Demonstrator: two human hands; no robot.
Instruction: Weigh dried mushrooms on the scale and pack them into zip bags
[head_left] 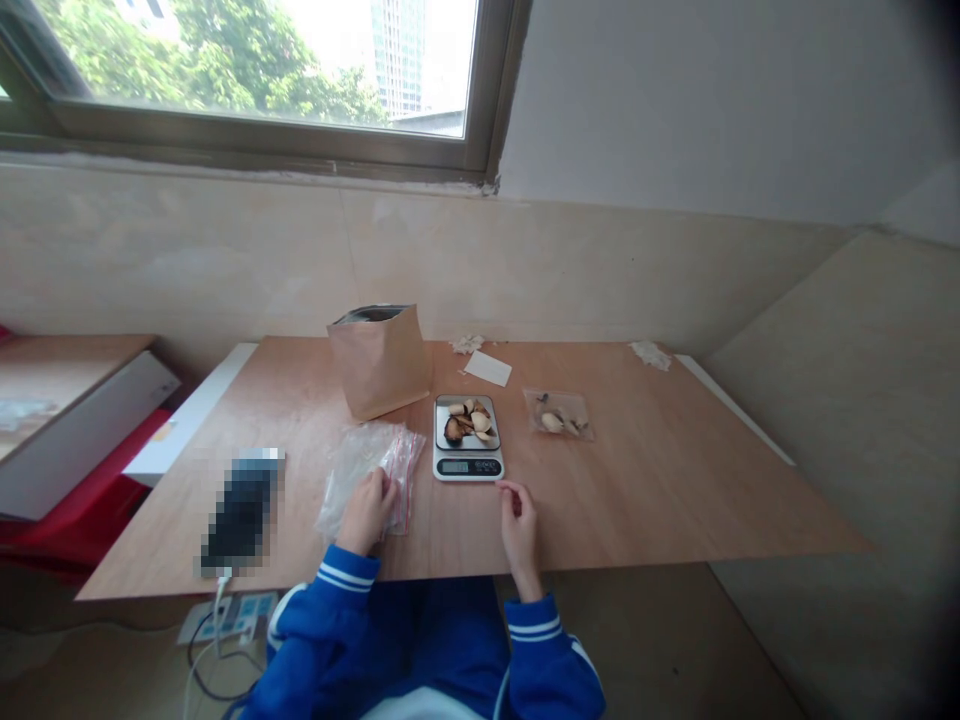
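- Below the window (484,95), a wooden table (675,490) meets the wall (570,270).
- Midway, a scale (469,468) carries dried pieces (472,424).
- Left hand (367,510) on clear bags (345,470), right hand (519,520) just beside the scale; both curled, each grip's closure I cannot tell.

The blue sleeves (319,645) have white-striped cuffs (349,568), with probably darker blue trousers (435,625).

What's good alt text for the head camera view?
A person's left hand is on clear plastic bags, with the right hand near the front edge of a digital scale bearing mushroom-like pieces. Behind the bags stands an open brown bag; a clear packet lies right of the scale, a blurred phone left of the bags.
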